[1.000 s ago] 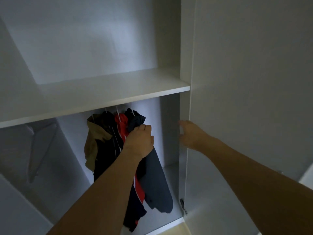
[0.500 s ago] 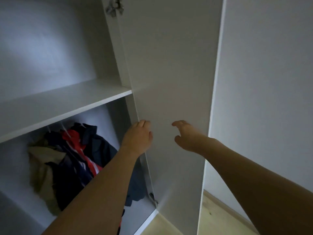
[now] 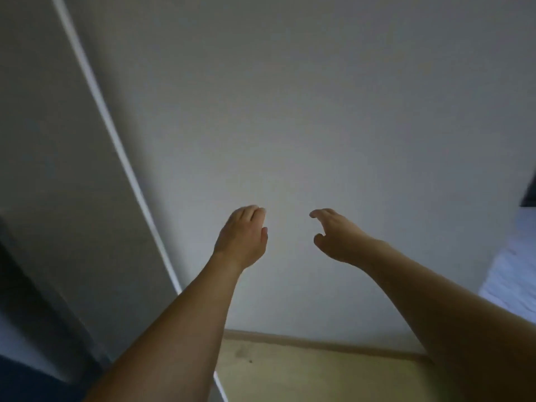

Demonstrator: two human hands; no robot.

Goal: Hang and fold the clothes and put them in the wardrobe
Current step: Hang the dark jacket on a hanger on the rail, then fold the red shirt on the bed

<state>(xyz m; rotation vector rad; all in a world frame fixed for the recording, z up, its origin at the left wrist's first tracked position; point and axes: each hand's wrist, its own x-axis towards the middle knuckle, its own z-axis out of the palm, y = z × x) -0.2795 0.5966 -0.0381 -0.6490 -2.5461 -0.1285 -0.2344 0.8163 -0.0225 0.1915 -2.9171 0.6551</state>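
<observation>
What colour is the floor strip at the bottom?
Light yellowish wood tone, floor, seen in the head view below the pale wall.

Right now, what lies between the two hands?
Nothing is held or set between the left hand and right hand; the head view shows only bare pale wall in the gap.

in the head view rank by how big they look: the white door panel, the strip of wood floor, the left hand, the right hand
1. Door panel, filling most of the view.
2. Floor, a strip along the bottom.
3. Left hand and right hand: they look about alike, so no ranking between them.
</observation>
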